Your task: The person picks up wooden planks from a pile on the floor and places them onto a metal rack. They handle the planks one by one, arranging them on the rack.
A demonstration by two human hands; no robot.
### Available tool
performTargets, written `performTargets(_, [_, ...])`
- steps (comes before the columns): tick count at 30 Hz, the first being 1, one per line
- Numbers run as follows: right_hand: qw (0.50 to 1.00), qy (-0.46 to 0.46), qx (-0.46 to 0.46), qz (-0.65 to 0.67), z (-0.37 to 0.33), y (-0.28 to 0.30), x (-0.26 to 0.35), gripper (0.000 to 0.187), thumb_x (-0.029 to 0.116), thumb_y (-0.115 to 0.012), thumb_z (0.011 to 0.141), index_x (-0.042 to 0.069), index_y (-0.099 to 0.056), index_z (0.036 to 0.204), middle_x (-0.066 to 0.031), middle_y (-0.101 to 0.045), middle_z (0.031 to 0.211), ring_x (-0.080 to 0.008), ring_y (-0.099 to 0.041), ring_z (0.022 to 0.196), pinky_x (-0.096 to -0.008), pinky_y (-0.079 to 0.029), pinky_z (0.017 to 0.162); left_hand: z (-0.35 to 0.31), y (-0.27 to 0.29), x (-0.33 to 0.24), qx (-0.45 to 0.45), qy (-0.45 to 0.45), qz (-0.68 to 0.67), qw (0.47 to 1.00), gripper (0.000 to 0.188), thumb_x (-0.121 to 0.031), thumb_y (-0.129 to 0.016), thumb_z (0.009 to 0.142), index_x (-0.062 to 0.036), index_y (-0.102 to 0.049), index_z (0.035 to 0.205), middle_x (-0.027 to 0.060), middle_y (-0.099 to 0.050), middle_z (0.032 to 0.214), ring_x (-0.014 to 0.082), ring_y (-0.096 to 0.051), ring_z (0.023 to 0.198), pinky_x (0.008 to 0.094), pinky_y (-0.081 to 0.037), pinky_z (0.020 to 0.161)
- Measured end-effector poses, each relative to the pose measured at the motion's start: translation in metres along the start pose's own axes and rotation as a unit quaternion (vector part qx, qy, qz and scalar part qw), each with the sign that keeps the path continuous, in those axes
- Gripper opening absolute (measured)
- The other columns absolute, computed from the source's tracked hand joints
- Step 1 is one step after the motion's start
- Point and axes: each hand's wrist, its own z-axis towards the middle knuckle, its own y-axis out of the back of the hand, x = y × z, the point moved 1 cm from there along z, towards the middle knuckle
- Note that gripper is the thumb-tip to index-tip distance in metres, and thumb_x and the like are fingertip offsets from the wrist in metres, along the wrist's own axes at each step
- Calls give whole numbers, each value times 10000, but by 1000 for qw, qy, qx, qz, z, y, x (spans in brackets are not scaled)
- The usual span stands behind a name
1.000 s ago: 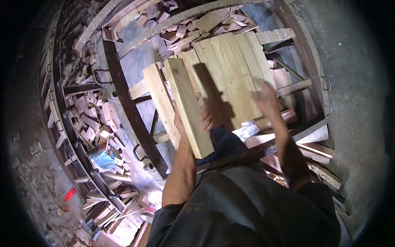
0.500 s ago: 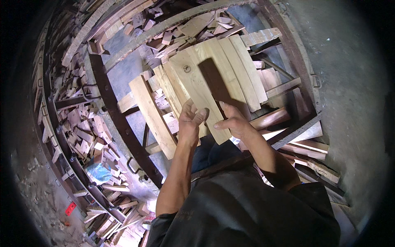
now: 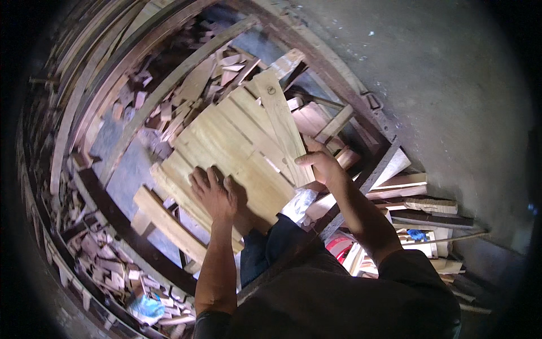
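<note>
My right hand (image 3: pixel 323 165) is closed on the near end of a pale wooden board (image 3: pixel 279 116) with a dark knot near its far end. That board lies slanted over the right side of a row of flat boards (image 3: pixel 226 144). Over the left part of the row, my left hand (image 3: pixel 215 195) has its fingers apart and holds nothing. Whether it touches the boards or hovers just above them I cannot tell. A separate narrow board (image 3: pixel 169 223) lies to the left of the row.
A metal frame (image 3: pixel 132 226) surrounds the boards. Heaped wood offcuts (image 3: pixel 107 260) lie at the left, with a blue plastic bag (image 3: pixel 145 308) among them. More wood pieces (image 3: pixel 409 198) are stacked at the right. Concrete floor (image 3: pixel 429 101) stretches beyond the frame.
The knotted board has moved from in front of me to the right side of the row. My left hand has let go and shifted left with spread fingers. The view has turned.
</note>
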Motion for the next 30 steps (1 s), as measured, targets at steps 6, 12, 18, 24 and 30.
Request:
performTargets(6, [954,68,-84,-280,56,97,45,717,-35,-668,693,-19,-545,1399,-105,-694,1206,-177,-639,1089,-282,-460,971,0,-11,-12,32,22,97,995,579,-417,-449,946,-30,-486,1376,356,-271,1552,553,-174,1460,659,-136,1171])
performTargets(12, [943,16,-115,-313,107,161,50,742,-38,-678,670,11,-555,1400,-122,-694,1177,-243,-637,1069,-332,-453,981,-2,-21,-3,20,24,117,993,579,-457,-473,941,-66,-539,1363,293,-250,1595,509,-190,1480,665,-175,1157])
performTargets(18, [973,-17,-132,-188,118,182,36,666,-38,-676,719,-48,-552,1373,-161,-656,1258,-269,-622,1134,-359,-449,1004,0,-22,-1,16,16,111,994,590,-463,-483,939,-58,-532,1365,306,-253,1587,518,-195,1476,666,-183,1154])
performTargets(24, [966,25,-174,-192,127,193,34,576,56,-708,810,-58,-555,1354,-174,-657,1240,-269,-616,1137,-368,-445,1021,2,-17,-7,19,13,143,989,580,-495,-425,997,-51,-527,1356,289,-291,1565,496,-220,1468,617,-204,1167])
performTargets(30, [688,200,-307,-626,128,132,31,682,265,-797,776,-26,-532,1333,-245,-675,1138,-354,-658,1063,-424,-494,958,1,-19,-5,14,5,143,990,585,-498,-430,997,-38,-546,1338,295,-284,1569,494,-213,1470,614,-212,1166])
